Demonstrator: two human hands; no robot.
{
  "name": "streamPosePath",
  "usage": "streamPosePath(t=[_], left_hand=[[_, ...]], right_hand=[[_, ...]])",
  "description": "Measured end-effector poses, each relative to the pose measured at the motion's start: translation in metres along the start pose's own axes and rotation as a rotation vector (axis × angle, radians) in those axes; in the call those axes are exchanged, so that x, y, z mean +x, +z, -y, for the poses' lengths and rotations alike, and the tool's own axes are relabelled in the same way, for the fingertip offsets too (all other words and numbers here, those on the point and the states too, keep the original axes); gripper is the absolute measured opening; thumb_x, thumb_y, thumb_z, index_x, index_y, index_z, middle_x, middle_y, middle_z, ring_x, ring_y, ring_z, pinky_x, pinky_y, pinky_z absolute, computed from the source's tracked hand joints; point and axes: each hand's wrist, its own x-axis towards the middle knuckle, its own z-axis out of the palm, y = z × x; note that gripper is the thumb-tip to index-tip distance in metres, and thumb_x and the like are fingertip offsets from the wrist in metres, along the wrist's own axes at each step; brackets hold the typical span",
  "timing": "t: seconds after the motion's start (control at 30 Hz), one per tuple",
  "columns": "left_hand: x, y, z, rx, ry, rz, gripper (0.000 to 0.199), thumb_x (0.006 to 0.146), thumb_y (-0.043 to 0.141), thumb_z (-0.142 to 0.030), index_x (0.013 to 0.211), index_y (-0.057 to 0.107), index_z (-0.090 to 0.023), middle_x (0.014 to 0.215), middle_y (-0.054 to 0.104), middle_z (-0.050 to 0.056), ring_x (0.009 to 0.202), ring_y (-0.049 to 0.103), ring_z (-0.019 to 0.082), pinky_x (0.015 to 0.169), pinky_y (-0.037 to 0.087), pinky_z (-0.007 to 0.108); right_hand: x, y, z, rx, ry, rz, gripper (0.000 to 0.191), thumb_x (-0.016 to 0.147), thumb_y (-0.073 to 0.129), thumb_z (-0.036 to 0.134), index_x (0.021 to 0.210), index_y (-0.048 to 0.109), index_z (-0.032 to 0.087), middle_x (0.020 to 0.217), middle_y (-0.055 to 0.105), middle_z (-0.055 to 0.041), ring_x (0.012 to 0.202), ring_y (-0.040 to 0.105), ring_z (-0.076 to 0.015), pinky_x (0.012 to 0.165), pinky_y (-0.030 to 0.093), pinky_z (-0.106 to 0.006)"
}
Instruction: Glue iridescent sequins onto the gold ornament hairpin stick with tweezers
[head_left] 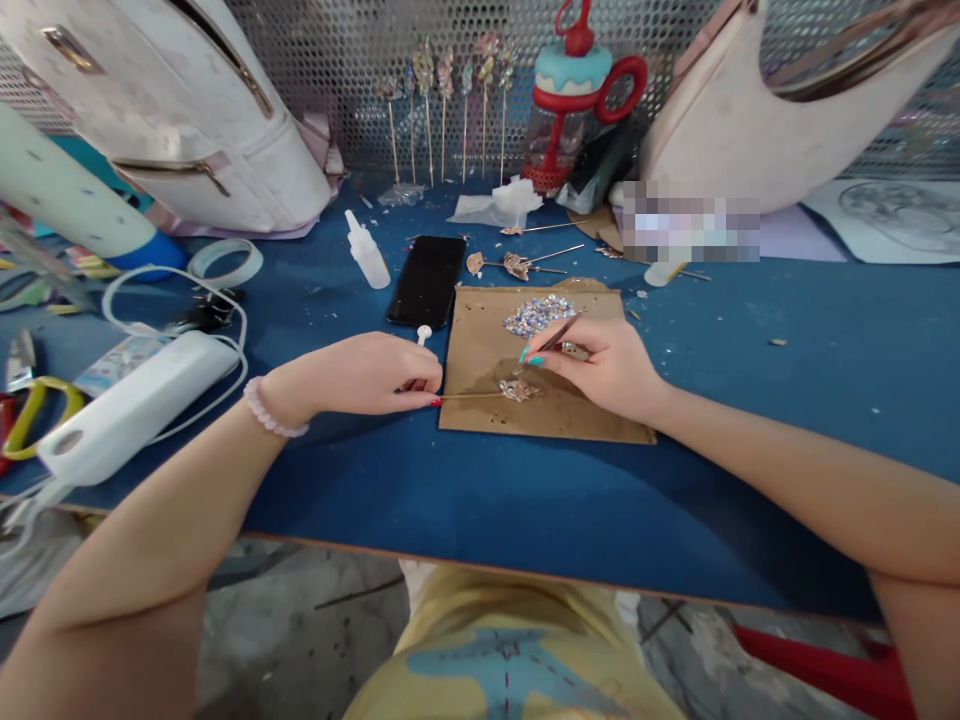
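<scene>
My left hand (382, 374) pinches the end of a thin stick (472, 396) between thumb and fingers, at the left edge of a brown cardboard sheet (585, 420). The stick's other end carries a small ornament head (519, 390) covered partly with shiny stones, lying on the cardboard. In my right hand (611, 368) is a pair of tweezers (561, 332), gripped between thumb and fingers. Their tips point down just above the ornament; whether they hold a stone is too small to tell. A pile of glittering rhinestones (538, 314) lies behind on the cardboard.
Behind the cardboard lie a black phone (427, 280), a white glue bottle (367, 250) and metallic ornaments on sticks (517, 264). Finished-looking sticks (427, 110) stand at the back near a red cup (566, 120). A white power strip (142, 405) and scissors (45, 410) are at left.
</scene>
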Motion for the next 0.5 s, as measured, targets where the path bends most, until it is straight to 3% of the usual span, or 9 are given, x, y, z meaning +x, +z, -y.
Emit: streamPosePath(t=[0.17, 0.5], left_hand=[[0.001, 0.0, 0.0, -0.023, -0.006, 0.005, 0.033, 0.095, 0.045, -0.04, 0.071, 0.054, -0.019, 0.069, 0.059, -0.002, 0.062, 0.05, 0.011, 0.06, 0.034, 0.024], [0.003, 0.001, 0.003, -0.059, -0.031, 0.052, 0.03, 0.095, 0.046, -0.038, 0.073, 0.053, -0.019, 0.07, 0.058, -0.002, 0.063, 0.048, 0.011, 0.06, 0.033, 0.023]], right_hand=[[-0.01, 0.001, 0.001, -0.011, -0.038, -0.053, 0.011, 0.086, 0.062, 0.025, 0.081, 0.072, 0.023, 0.085, 0.075, -0.0015, 0.077, 0.07, -0.0177, 0.069, 0.053, -0.029], [-0.016, 0.001, 0.001, 0.0, -0.109, -0.013, 0.012, 0.088, 0.062, 0.026, 0.084, 0.072, 0.022, 0.084, 0.075, -0.0023, 0.078, 0.07, -0.0177, 0.07, 0.053, -0.029]])
